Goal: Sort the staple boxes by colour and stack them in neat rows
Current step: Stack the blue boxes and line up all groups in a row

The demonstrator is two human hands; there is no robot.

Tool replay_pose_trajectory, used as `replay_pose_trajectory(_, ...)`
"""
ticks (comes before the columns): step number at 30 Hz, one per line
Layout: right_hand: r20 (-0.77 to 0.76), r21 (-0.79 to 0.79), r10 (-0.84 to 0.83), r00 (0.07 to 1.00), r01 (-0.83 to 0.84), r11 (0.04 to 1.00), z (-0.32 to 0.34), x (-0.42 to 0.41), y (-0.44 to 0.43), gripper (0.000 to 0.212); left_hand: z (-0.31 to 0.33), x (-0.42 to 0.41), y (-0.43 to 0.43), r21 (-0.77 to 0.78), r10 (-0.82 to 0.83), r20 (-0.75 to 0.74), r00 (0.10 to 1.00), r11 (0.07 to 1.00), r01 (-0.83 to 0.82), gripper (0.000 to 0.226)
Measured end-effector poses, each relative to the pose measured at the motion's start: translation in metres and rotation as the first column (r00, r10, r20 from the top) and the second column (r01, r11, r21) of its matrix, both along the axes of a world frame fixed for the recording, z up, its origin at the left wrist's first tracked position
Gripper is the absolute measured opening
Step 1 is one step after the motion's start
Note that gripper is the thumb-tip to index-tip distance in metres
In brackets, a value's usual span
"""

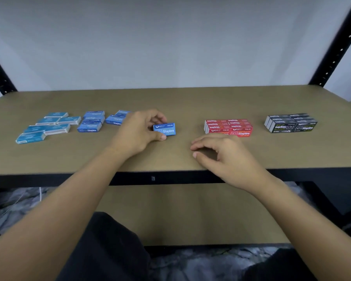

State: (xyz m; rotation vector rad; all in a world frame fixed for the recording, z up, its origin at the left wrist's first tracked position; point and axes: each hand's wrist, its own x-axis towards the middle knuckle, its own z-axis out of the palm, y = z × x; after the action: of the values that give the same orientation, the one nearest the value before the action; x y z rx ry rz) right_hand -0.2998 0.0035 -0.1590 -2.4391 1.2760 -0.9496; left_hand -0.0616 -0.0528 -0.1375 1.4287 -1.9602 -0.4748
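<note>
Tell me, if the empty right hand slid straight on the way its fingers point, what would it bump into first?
The right hand points leftward across bare table; probably the left hand near its blue box, though depth is unclear.

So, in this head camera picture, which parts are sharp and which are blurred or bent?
Head view: print on the blue box under the left hand and on the red stack is readable; the light blue boxes at far left are soft, their print unreadable. The wide lens bows the table edge and tilts the shelf post. Lighting is even, without glare.
</note>
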Motion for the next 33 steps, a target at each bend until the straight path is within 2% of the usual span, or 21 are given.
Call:
replay_pose_trajectory(7, 0.011, -0.062, -0.153, 0.988, 0.154, 0.986, -0.012, 0.004, -0.003, 0.021, -0.005, -0.013, -0.010, -0.085, -0.007, 0.016, 1.000, 0.996, 0.008, 0.024)
replay_pose_trajectory(16, -0.066, -0.128, -0.240, 0.969, 0.230, 0.965, -0.017, 0.006, -0.001, 0.028, -0.007, -0.020, -0.019, -0.083, -0.060, 0.034, 0.998, 0.995, 0.062, 0.028)
replay_pose_trajectory(24, -0.191, -0.342, -0.271, 0.943, 0.195, 0.919, -0.025, -0.010, 0.018, 0.055, -0.007, -0.021, -0.016, -0.093, -0.039, 0.019, 0.999, 0.995, 0.041, 0.020)
replay_pose_trajectory(29, -0.280, -0.393, -0.258, 0.925, 0.134, 0.910, -0.025, -0.013, 0.018, 0.065, -0.008, -0.025, -0.018, -0.079, -0.072, 0.026, 0.997, 0.994, 0.074, 0.018)
replay_pose_trajectory(33, -0.274, -0.399, -0.267, 0.924, 0.144, 0.906, -0.026, -0.016, 0.020, 0.064, -0.010, -0.028, -0.020, -0.070, -0.088, 0.019, 0.996, 0.994, 0.089, 0.018)
